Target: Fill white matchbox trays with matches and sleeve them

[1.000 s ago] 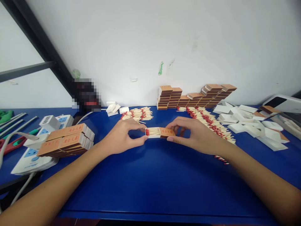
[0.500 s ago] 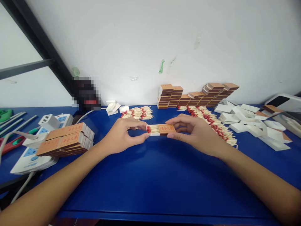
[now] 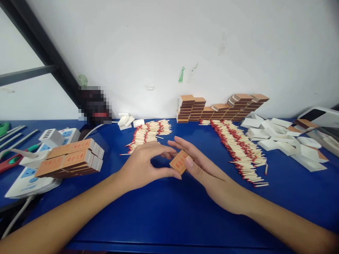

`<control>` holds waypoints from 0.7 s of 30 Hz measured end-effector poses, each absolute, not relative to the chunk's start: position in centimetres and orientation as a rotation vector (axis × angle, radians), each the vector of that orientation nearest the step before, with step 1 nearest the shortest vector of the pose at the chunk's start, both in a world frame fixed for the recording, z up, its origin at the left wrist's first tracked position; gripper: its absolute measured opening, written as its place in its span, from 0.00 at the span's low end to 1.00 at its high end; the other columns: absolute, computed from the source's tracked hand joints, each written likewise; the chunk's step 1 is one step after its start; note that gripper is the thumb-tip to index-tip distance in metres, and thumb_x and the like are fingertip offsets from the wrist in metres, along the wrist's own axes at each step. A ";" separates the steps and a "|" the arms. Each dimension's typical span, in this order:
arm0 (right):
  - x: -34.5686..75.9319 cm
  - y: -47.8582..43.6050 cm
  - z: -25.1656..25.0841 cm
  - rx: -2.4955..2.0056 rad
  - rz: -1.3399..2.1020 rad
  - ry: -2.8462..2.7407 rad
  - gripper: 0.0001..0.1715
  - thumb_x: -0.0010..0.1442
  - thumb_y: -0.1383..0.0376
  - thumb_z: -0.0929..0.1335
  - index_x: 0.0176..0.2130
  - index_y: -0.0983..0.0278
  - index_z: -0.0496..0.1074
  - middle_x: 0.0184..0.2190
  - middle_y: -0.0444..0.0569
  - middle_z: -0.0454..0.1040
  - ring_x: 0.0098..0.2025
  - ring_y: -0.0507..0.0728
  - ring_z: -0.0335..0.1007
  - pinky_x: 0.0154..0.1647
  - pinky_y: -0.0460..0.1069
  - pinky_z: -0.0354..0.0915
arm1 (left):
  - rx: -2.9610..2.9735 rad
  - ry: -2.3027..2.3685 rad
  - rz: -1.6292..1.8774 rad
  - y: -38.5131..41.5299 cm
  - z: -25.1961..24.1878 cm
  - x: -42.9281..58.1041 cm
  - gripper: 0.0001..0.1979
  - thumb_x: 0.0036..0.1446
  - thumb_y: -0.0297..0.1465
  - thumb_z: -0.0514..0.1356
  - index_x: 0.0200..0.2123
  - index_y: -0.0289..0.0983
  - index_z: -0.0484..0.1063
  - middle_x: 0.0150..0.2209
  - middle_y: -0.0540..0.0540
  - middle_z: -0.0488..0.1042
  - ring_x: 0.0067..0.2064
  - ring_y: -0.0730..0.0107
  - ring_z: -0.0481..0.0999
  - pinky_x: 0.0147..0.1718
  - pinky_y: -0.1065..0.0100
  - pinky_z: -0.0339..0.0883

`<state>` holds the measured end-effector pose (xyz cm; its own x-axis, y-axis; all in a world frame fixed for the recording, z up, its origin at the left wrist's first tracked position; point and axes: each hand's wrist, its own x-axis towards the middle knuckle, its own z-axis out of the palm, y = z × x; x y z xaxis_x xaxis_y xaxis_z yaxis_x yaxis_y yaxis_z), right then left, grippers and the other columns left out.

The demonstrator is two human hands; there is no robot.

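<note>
An orange matchbox (image 3: 179, 162) is held tilted above the blue table, with no matches showing from it. My right hand (image 3: 205, 171) grips it, the thumb on its printed face and the fingers behind. My left hand (image 3: 148, 164) is beside its left end, with thumb and fingers curved apart and the fingertips close to the box; whether they touch it is hard to tell. Behind my left hand lies a pile of red-tipped matches (image 3: 150, 131). A longer spread of matches (image 3: 239, 151) lies to the right, beyond my right hand.
Stacked matchboxes (image 3: 217, 111) stand against the wall. White inner trays (image 3: 283, 135) lie in a heap at the right, a few more (image 3: 125, 120) at the back left. Bundled matchboxes (image 3: 70, 158) rest on a power strip (image 3: 33, 181) at the left.
The matchbox, earlier half open with matches showing, now looks closed. It has tilted and moved slightly lower. My left fingers have loosened from its end, and my right hand has wrapped around it.
</note>
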<state>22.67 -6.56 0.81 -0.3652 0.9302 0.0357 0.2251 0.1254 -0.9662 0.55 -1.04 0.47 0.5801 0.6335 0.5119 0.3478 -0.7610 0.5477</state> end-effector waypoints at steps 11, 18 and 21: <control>24.4 -4.9 0.9 -1.083 0.919 -2.118 0.30 0.65 0.49 0.73 0.62 0.51 0.73 0.66 0.51 0.71 0.67 0.66 0.68 0.70 0.64 0.63 | 2.553 0.751 1.074 -0.7 0.7 0.1 0.09 0.59 0.36 0.71 0.39 0.39 0.80 0.34 0.49 0.83 0.36 0.69 0.81 0.37 0.66 0.73; 30.4 0.1 1.7 -1.426 0.295 -2.098 0.26 0.61 0.42 0.73 0.48 0.57 0.78 0.46 0.53 0.82 0.46 0.66 0.79 0.48 0.59 0.73 | 2.864 0.782 0.983 0.1 -0.2 -0.5 0.09 0.68 0.36 0.62 0.43 0.37 0.79 0.35 0.45 0.83 0.38 0.63 0.81 0.41 0.59 0.74; 33.0 1.7 2.2 -1.518 0.228 -2.081 0.27 0.66 0.40 0.66 0.43 0.59 0.78 0.42 0.55 0.82 0.43 0.66 0.78 0.43 0.58 0.70 | 2.932 0.746 0.892 0.0 -0.6 -0.6 0.11 0.69 0.37 0.60 0.44 0.36 0.79 0.34 0.45 0.81 0.38 0.63 0.80 0.42 0.59 0.74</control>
